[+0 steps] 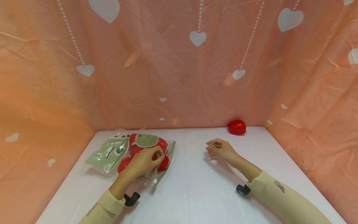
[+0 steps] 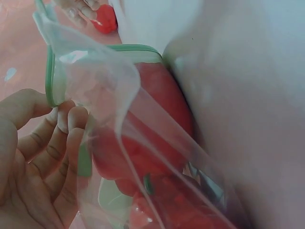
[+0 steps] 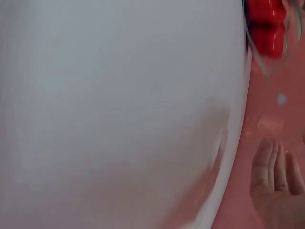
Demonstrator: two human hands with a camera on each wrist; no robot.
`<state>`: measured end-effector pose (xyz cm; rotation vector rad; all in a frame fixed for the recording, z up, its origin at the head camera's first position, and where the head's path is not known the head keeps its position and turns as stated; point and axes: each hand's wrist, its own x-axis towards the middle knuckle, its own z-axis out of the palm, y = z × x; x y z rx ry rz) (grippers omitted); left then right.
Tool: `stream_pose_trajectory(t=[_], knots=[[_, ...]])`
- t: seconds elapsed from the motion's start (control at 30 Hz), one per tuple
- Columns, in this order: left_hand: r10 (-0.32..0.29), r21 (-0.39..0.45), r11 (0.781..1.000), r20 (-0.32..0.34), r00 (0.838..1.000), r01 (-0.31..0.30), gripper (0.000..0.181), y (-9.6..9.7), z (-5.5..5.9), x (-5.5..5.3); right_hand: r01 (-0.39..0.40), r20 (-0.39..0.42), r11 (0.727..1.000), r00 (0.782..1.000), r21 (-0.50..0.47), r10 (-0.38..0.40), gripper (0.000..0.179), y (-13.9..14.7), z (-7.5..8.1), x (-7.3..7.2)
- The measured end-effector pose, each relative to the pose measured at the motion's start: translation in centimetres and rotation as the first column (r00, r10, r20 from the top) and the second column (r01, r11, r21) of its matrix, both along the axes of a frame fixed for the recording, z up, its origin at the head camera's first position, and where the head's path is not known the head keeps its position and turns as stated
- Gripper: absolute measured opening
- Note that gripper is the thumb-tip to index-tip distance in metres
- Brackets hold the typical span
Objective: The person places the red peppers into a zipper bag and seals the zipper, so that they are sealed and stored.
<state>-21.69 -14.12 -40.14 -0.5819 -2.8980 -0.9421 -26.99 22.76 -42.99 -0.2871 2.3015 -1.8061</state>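
Observation:
A clear zip bag (image 1: 170,152) with a green rim and printed green shapes lies on the left of the table. Red bell peppers (image 2: 164,90) show through its plastic. At the bag's mouth, my left hand (image 1: 144,162) pinches the edge between thumb and fingers; the left wrist view shows the rim (image 2: 136,47) standing apart there. My right hand (image 1: 222,150) hovers over the table with relaxed fingers and holds nothing. Beyond it, a single red bell pepper (image 1: 237,127) lies by the back wall.
A clear piece with a green printed face (image 1: 110,152) lies left of the peppers; whether it belongs to the same bag, I cannot tell. The white table (image 1: 190,193) is enclosed by orange-pink sheeting (image 1: 179,77) with white hearts. Dark devices (image 1: 243,189) sit under both wrists.

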Motion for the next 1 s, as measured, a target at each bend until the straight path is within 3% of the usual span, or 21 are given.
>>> stream_pose_trajectory(t=[0.37,0.63,0.9,1.0], knots=[[-0.002,-0.013,1.000,-0.006,1.000,0.002,0.010,-0.1,-0.1,0.0,0.062,-0.189,0.986,0.981,0.155,-0.032,0.044,4.6,0.1,-1.9],[0.002,-0.017,1.000,-0.009,1.000,-0.002,0.011,-0.1,-0.2,0.0,0.209,-0.429,0.936,0.901,0.285,-0.071,0.040,7.8,0.2,-3.4],[0.009,-0.024,1.000,-0.016,1.000,-0.009,0.012,-0.1,-0.3,0.0,0.303,-0.486,0.895,0.866,0.326,-0.116,0.044,10.1,0.3,-4.9],[0.012,-0.021,1.000,-0.017,1.000,-0.012,0.012,-0.1,-0.3,0.0,0.345,-0.524,0.869,0.843,0.355,-0.121,0.045,10.8,0.5,-5.3]])
